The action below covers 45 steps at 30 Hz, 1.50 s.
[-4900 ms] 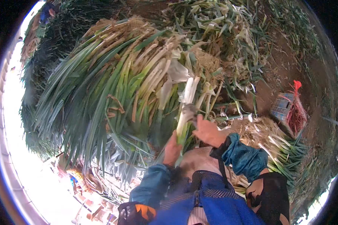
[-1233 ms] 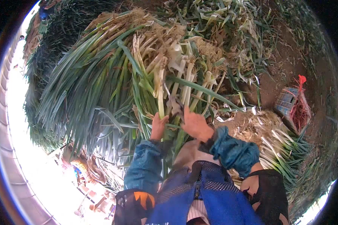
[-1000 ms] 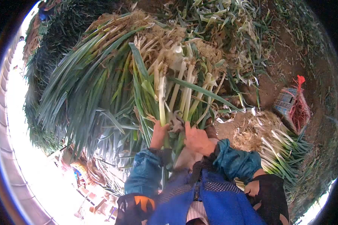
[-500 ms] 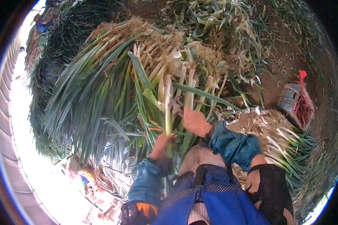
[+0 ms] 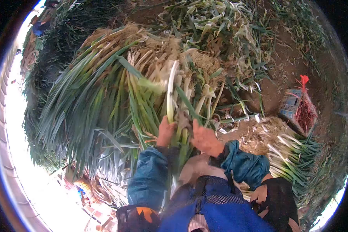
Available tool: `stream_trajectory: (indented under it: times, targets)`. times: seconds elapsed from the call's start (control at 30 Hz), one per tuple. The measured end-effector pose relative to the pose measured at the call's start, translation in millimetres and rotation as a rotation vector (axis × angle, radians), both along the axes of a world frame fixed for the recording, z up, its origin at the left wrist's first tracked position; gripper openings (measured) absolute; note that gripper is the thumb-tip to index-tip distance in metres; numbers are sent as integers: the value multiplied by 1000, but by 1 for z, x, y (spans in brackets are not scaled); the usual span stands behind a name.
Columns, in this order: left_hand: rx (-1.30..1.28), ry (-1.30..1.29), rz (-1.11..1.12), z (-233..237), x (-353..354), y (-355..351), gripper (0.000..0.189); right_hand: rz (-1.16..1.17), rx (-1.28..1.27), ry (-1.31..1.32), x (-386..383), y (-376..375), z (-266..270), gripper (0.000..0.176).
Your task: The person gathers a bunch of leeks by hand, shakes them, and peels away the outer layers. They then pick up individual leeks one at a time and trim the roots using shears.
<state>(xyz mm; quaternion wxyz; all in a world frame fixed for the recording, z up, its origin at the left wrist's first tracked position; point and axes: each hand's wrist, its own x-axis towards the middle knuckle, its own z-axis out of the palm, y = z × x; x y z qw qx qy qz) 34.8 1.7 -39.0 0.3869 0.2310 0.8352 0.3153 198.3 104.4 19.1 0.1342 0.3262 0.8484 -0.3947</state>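
My left hand (image 5: pixel 167 132) is closed around a green onion (image 5: pixel 171 87), whose bare white shank stands up from the fist, with green leaves running down between my forearms. Just to its right, my right hand (image 5: pixel 207 139) has its fingers curled and the index finger pointing up, beside a dull brownish leaf (image 5: pixel 184 119); what its fingers pinch I cannot tell. Unpeeled green onions (image 5: pixel 92 92) with dry roots lie heaped in front and to the left. More white stalks (image 5: pixel 201 102) lie just beyond my hands.
Cleaned green onions (image 5: pixel 292 156) lie in a bundle at the right. Behind them is a printed box (image 5: pixel 290 103) with red ties (image 5: pixel 306 116). Stripped leaves (image 5: pixel 228 27) litter the soil ahead. A dark green stack (image 5: pixel 69 38) rises at the far left.
The left hand has moved up with the stalk, which now shows a smooth, bare white shank. The right hand has moved slightly down and stays close beside it. A loose leaf near the stalk is blurred.
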Motion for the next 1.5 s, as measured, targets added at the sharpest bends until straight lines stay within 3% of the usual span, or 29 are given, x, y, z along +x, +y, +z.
stream_trajectory:
  times: [0.03, 0.13, 0.3, 0.43, 0.5, 0.53, 0.57, 0.63, 0.7, 0.77, 0.87, 0.97, 1.0, 1.07, 1.17, 1.23, 1.33, 1.43, 1.5]
  targets:
    - [-55, 116, -41, -11, 10, -2, 36, -31, -6, -25, -1, 10, -9, 73]
    - [-41, 93, 27, -27, 35, -13, 39, -129, 53, 8, -7, 43, -46, 69]
    - [-173, 154, -10, -20, 59, -26, 44, -34, 34, -61, -7, 49, -34, 64]
    - [-334, 58, 8, -11, 89, -36, 43, -142, 118, 23, -6, 79, -69, 67]
    - [-296, -84, 40, -64, 105, -75, 40, -151, 193, 77, -4, 85, -78, 68]
    - [-301, -60, -29, -66, 102, -76, 38, -148, 73, -78, -11, 85, -50, 67]
    - [-305, -33, -97, -68, 99, -77, 37, -82, 63, -60, -8, 78, -39, 67]
    - [-381, 212, -405, -16, 65, -33, 33, 50, 39, -29, 4, 55, -24, 67]
    - [-108, 696, -393, -7, 12, -8, 24, -7, -8, 0, 20, 52, -47, 59]
    - [-92, 968, -274, 8, -58, 23, 20, -32, 0, 5, 23, 56, -56, 58]
    - [-19, 1058, 41, 11, -138, 44, 16, 29, 77, -72, 20, 58, -38, 68]
    - [-297, 626, 128, -35, -187, 23, 20, 55, 87, 41, 18, 43, -27, 66]
    - [-266, 604, 111, -38, -191, 20, 23, 59, 55, -47, 13, 40, -26, 67]
    - [-206, 557, 71, -46, -195, 13, 28, 56, 17, 35, 11, 32, -19, 69]
    - [-276, 584, 17, -3, -169, 21, 28, 121, -94, 101, 1, 22, 9, 72]
    - [-102, 367, 16, 3, -157, 6, 29, 159, -23, 284, 6, -2, 6, 69]
    - [32, 254, 56, 16, -112, -33, 27, 163, -142, 146, -5, -22, 21, 69]
    - [144, -229, 367, 46, -64, -62, 25, 259, -196, 49, -11, -31, 41, 75]
    - [204, -399, 520, 46, -45, -77, 24, 345, -169, 31, -14, -39, 42, 75]
